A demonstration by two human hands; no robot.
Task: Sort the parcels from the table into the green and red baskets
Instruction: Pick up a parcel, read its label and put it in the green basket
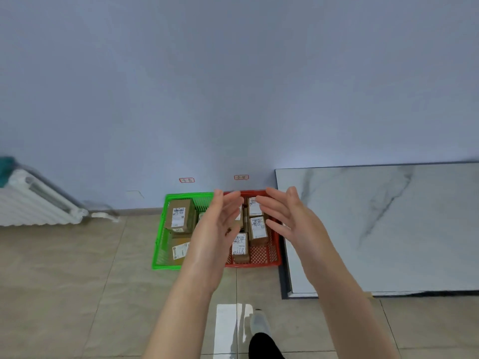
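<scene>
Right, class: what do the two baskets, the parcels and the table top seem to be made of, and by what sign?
Green basket and red basket: probably moulded plastic, bright, lattice walls. Parcels: brown cardboard, matt, white printed labels stuck on. Table top: white, grey veins, smooth sheen; marble or a marble-look slab, cannot tell which.

The red basket [259,258] and the green basket [159,244] left of it are bright plastic lattice. The parcels [257,228] inside are matt brown cardboard with white paper labels. Right of the red basket, the surface [363,229] looks like smooth, grey-veined marble.
</scene>
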